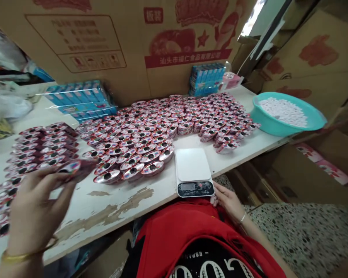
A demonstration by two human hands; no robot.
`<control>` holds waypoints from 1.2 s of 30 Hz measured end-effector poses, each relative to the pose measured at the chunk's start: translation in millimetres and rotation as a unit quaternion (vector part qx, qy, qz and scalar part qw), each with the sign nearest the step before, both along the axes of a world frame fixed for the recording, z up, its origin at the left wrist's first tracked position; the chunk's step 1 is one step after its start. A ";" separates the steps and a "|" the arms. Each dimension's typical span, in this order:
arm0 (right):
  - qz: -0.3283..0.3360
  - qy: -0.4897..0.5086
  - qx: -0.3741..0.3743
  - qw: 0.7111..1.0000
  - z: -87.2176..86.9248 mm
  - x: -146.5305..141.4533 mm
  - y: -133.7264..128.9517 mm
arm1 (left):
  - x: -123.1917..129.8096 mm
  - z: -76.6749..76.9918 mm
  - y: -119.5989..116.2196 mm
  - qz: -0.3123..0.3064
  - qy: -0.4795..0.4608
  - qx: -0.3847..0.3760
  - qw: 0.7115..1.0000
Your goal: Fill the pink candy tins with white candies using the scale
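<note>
My left hand [36, 206] grips a small red-and-silver printed box [82, 170] with an oval top, held above the left part of the table. Its outline is slightly blurred. At the table's front edge, my right hand [228, 200] is curled beside the white kitchen scale [193, 166], with some small white pieces [214, 200] showing under its fingers. The scale's pan carries nothing, and its display is too dim to read. Many similar boxes [145, 148] with dark round holes in their tops stand packed together behind the scale. More boxes [55, 148] form rows at the left.
A turquoise basin [281, 133] of white pieces sits at the table's right end. Blue wrapped packs [81, 100] and another blue pack [207, 79] stand before a large printed carton [133, 46]. An open carton [310, 177] is below the basin.
</note>
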State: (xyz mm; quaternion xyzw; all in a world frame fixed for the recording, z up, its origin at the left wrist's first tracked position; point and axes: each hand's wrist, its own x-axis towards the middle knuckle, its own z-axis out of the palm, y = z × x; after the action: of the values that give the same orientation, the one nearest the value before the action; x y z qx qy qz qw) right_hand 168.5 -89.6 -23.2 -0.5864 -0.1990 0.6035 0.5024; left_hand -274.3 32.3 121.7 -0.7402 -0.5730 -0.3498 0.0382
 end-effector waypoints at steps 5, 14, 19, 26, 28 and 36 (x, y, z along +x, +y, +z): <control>-0.009 0.009 0.014 1.000 -3.4 -11.1 -3.1 | 131.0 1.0 -5.0 -0.216 0.001 -0.075 0.973; -0.014 0.021 0.044 0.999 -8.6 -14.5 2.4 | 263.5 -59.4 32.7 -0.330 0.058 -0.157 0.929; -0.030 0.031 0.045 0.998 -3.8 -12.7 -1.7 | 260.9 -63.0 39.8 -0.356 0.057 -0.135 0.923; -0.093 -0.036 0.037 0.994 10.0 -0.3 -18.0 | 193.6 -47.1 13.4 -0.276 -0.034 -0.140 0.950; -0.117 -0.052 0.044 0.991 16.5 6.7 -18.9 | 173.7 -58.9 -0.1 -0.252 -0.043 -0.169 0.952; -0.127 -0.069 0.065 0.987 37.2 33.1 -0.8 | 157.2 -114.5 -32.7 -0.258 0.012 -0.239 0.936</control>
State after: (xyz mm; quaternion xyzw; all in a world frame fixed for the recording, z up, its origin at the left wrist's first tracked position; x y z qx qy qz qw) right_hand 201.6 -90.4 14.0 -0.6130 -0.1963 0.4789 0.5969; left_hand -117.1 -0.3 7.3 -0.8541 -0.4282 -0.1918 -0.2245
